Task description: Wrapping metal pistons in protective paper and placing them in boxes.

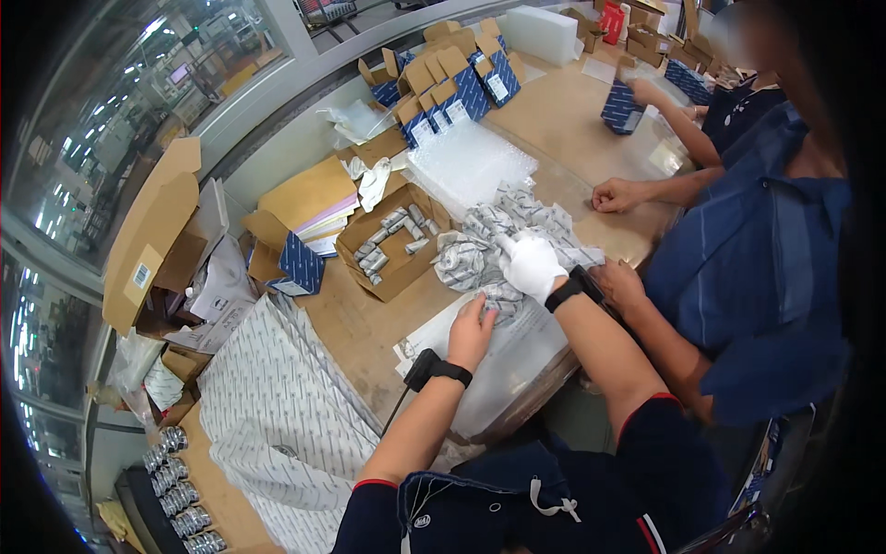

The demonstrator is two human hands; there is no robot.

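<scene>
A loose heap of crumpled printed wrapping paper [461, 260] lies on the table in front of me. My right hand [533, 265], in a white glove, rests on its near right side with fingers bent against the paper. Whatever may be under those fingers is hidden. Bare, with thumb and fingers apart, my left hand [472, 330] is at the near edge of the heap, above a flat white sheet [434, 337], and nothing shows in it. Just beyond stands an open cardboard box [383, 288] holding several grey cylindrical pieces [374, 261].
Bubble wrap [471, 162] and blue-and-brown cartons [452, 92] stand at the back. Large printed paper sheets [268, 388] cover the left side, with stacked metal rings [180, 494] beyond. Close on my right is a co-worker [738, 268]; another person holds a blue box [622, 106].
</scene>
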